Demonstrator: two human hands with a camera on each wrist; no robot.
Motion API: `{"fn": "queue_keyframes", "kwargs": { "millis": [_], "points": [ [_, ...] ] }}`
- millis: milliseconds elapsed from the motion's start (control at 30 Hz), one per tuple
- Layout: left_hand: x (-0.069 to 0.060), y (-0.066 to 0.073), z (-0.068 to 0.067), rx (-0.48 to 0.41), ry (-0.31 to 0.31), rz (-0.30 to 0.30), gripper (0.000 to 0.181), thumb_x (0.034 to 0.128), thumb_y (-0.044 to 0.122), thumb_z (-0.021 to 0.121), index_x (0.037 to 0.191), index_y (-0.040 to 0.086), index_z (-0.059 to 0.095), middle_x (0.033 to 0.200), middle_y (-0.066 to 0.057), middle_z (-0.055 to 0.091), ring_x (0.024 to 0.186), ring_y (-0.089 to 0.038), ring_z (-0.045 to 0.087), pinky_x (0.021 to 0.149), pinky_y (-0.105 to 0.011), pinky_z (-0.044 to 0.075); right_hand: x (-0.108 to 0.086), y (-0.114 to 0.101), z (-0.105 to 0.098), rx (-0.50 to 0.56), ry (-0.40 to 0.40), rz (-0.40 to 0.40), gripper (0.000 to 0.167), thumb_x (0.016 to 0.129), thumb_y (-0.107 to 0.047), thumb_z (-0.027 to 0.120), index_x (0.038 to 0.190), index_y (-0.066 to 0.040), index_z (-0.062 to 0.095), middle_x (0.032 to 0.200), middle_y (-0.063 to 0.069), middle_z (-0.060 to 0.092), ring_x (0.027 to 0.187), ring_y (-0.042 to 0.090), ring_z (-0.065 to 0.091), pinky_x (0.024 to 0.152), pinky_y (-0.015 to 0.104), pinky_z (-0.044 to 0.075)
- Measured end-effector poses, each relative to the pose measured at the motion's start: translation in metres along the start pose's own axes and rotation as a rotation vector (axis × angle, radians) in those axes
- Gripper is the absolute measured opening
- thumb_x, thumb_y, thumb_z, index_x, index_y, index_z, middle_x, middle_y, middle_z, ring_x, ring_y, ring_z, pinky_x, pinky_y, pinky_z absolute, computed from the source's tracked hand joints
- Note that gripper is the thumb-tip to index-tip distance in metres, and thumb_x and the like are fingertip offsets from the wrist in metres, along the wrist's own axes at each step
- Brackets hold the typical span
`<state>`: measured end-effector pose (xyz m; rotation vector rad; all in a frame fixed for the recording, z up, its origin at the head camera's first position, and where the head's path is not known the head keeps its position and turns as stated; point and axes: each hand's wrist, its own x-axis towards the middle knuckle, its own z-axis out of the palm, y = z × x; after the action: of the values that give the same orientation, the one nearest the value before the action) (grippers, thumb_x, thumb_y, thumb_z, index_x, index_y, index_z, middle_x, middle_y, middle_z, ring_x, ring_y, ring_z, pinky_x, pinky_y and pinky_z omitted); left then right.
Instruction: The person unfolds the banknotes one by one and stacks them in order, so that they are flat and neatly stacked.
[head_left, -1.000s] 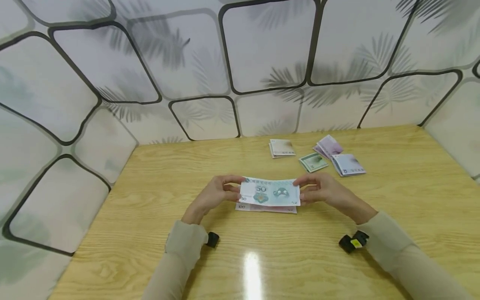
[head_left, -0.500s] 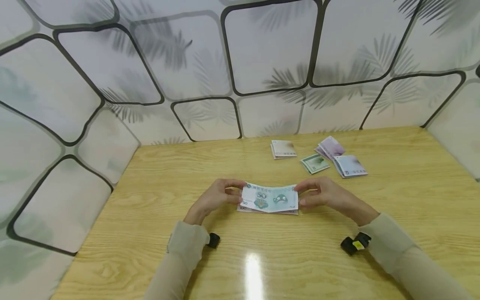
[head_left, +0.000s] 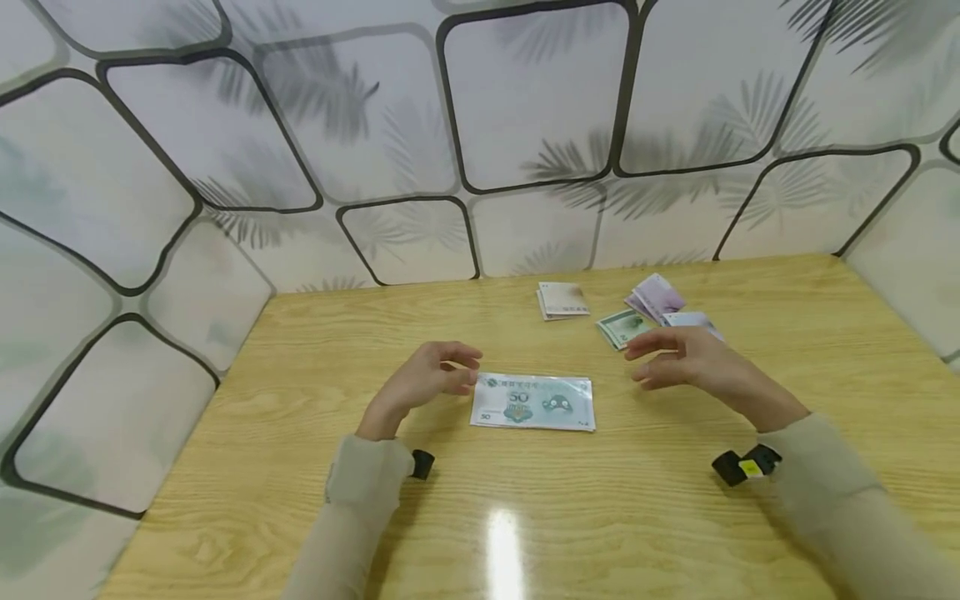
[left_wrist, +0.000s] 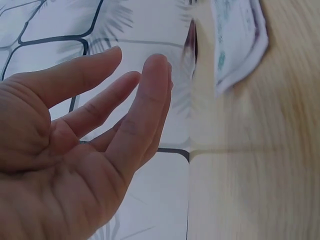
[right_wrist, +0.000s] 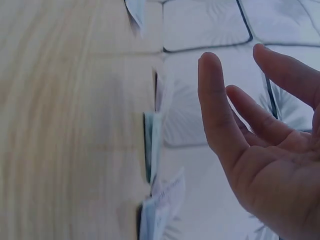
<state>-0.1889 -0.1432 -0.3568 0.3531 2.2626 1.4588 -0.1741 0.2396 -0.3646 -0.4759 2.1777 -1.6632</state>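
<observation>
A blue-green banknote [head_left: 532, 402] marked 50 lies flat on the wooden table, covering nearly all of what is under it. Close to its left end, my left hand [head_left: 423, 383] hovers with relaxed fingers and holds nothing; the left wrist view shows bare fingertips [left_wrist: 155, 67] apart from the paper [left_wrist: 240, 40]. Right of the note, my right hand [head_left: 693, 367] is in the air with bent, parted fingers and nothing between them. Nearest to it are a folded green banknote [head_left: 621, 328] and a folded blue banknote [head_left: 697, 320], the latter partly hidden behind the hand.
Behind lie a folded purple banknote [head_left: 657, 295] and a folded brownish banknote [head_left: 564, 300]. A patterned wall [head_left: 536, 225] borders the table [head_left: 300, 350] at the back. Small black cameras sit at both wrists.
Both hands have let go of the 50 banknote, which now lies flat over the pinkish 100 note seen earlier. My right hand has moved right and up, toward the folded notes; the left stays near.
</observation>
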Motion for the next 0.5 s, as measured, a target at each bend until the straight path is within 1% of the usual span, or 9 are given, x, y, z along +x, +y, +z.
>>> {"fn": "queue_keyframes", "kwargs": {
  "millis": [133,300,367,500],
  "points": [
    [0.006,0.006,0.003,-0.027,-0.019,0.011,0.043,0.0985,0.000,0.061,0.139,-0.011,0.053,0.130,-0.027,0.057,0.110,-0.035,0.064,0.091,-0.041,0.059,-0.007,0.001,-0.018,-0.024,0.066,-0.002,0.047,0.100,0.001,0.061,0.137,0.022,0.042,0.123,0.021,0.059,0.096,0.014,0.070,0.083,0.036,0.062],
    [0.016,0.012,0.005,-0.056,-0.036,0.045,0.044,0.0997,0.000,0.060,0.141,-0.010,0.051,0.132,-0.030,0.056,0.112,-0.038,0.063,0.094,-0.045,0.058,-0.014,0.003,-0.037,-0.058,0.133,0.032,0.048,0.099,0.000,0.063,0.138,0.018,0.041,0.119,0.007,0.062,0.095,0.013,0.070,0.082,0.032,0.062],
    [0.020,0.015,0.007,-0.063,-0.041,0.053,0.044,0.0998,0.000,0.061,0.142,-0.010,0.050,0.132,-0.030,0.056,0.113,-0.038,0.063,0.094,-0.046,0.057,-0.016,0.004,-0.043,-0.064,0.149,0.038,0.047,0.099,0.001,0.063,0.138,0.016,0.043,0.118,0.003,0.062,0.095,0.013,0.071,0.082,0.031,0.061],
    [0.028,0.019,0.013,-0.077,-0.059,0.058,0.045,0.1000,0.001,0.061,0.143,-0.009,0.049,0.132,-0.029,0.056,0.114,-0.038,0.063,0.094,-0.045,0.057,-0.018,0.006,-0.052,-0.055,0.169,0.051,0.046,0.099,0.003,0.061,0.139,0.016,0.041,0.117,-0.001,0.061,0.094,0.014,0.071,0.081,0.030,0.061]
  ]
}}
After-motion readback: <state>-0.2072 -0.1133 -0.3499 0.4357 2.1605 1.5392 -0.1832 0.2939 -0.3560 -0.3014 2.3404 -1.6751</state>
